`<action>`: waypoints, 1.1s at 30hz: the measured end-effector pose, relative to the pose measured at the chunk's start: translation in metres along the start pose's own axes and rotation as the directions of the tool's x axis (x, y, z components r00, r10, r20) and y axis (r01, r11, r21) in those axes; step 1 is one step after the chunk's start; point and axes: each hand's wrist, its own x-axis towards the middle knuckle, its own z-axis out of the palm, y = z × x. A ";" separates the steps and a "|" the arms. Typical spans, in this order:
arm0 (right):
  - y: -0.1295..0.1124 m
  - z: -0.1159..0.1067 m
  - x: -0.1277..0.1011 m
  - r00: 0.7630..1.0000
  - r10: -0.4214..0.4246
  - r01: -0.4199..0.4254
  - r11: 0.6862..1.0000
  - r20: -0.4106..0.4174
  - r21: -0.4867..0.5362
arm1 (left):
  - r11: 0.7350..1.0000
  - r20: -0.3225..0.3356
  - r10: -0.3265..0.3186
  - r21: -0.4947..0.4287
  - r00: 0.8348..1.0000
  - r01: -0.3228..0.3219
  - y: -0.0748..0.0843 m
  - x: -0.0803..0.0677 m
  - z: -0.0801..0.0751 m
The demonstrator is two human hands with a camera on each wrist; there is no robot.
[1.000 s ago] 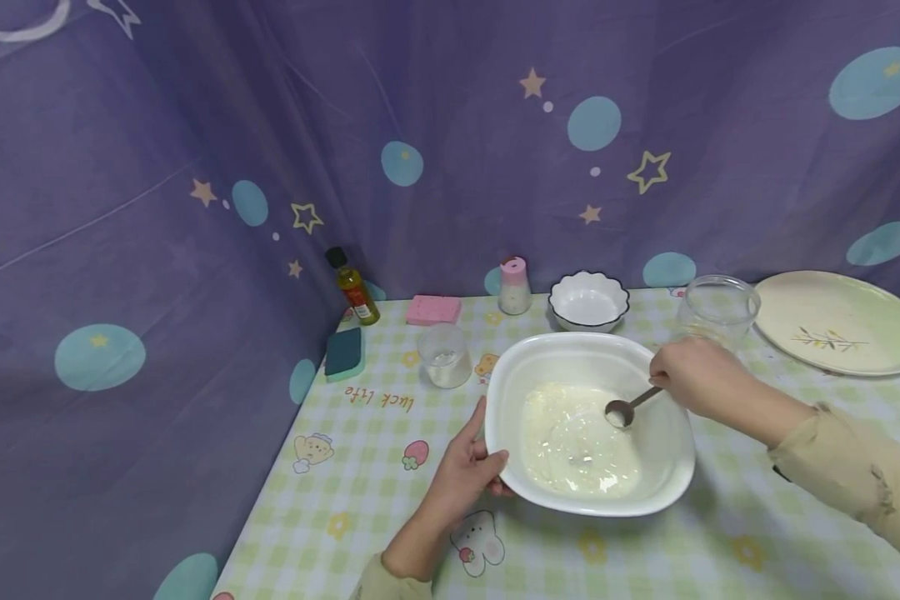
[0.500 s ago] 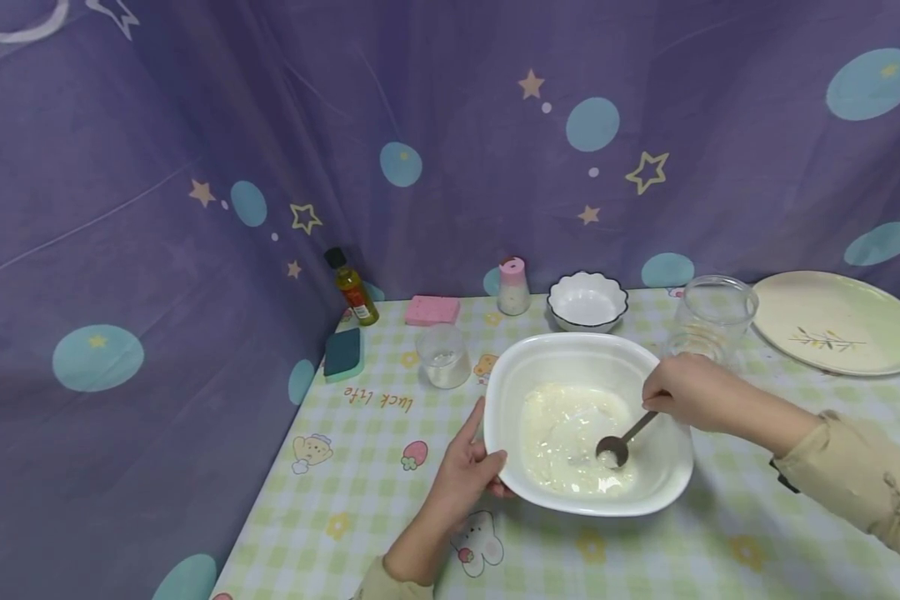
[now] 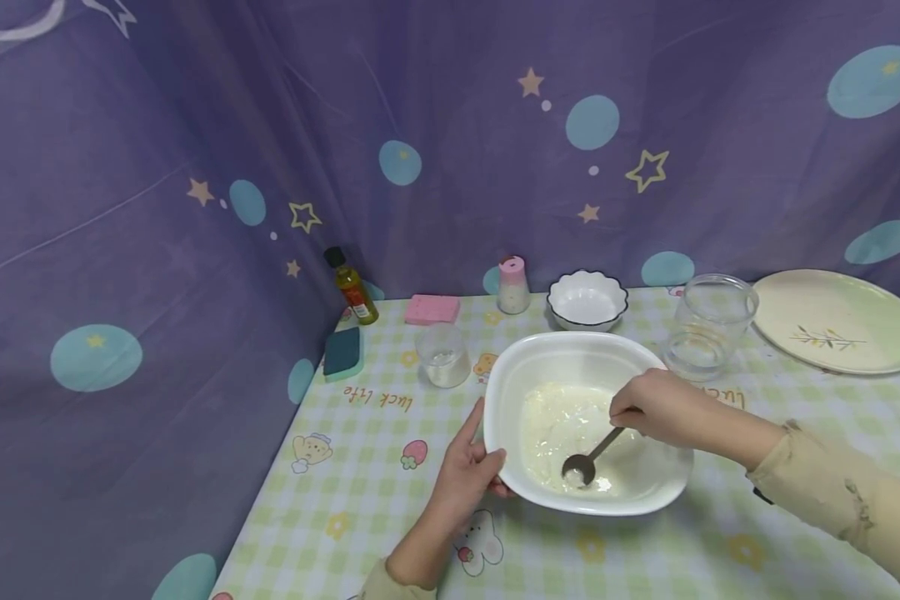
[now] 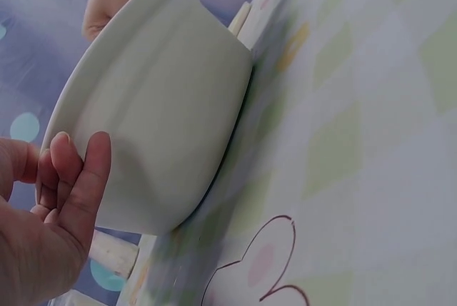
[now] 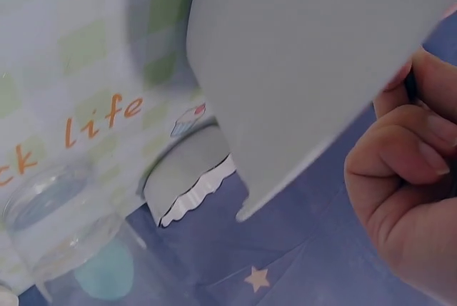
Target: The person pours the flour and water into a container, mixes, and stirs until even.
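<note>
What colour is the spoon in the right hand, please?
The spoon is dark brown, best seen in the head view.

Oil btl (image 3: pixel 355 293) at far L corner of tbl (image 3: pixel 371 437); teal sponge (image 3: pixel 342 353) by L edge; along far edge, pink sponge (image 3: pixel 432 309), shaker (image 3: pixel 513 287), scalloped bowl (image 3: pixel 587 300).

Legible print: tablecloth (image 3: pixel 375 467)
"luck life" is read in orange lettering (image 3: pixel 378 399), partly repeated at right; the bottle label (image 3: pixel 357 298) cannot be read.
</note>
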 end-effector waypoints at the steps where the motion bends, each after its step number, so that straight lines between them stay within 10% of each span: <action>1: -0.001 0.002 0.001 1.000 -0.004 0.004 1.000 -0.008 -0.001 | 1.000 -0.003 0.005 -0.003 1.000 -0.005 0.000 0.000 0.000; 15: -0.016 0.025 0.016 0.992 -0.057 0.054 0.998 -0.116 -0.027 | 1.000 -0.049 0.021 -0.004 0.999 -0.021 -0.001 -0.001 0.003; 33: -0.002 0.017 0.028 0.958 0.191 -0.224 0.964 -0.212 -0.141 | 1.000 -0.005 0.023 -0.017 1.000 -0.024 -0.002 -0.001 0.001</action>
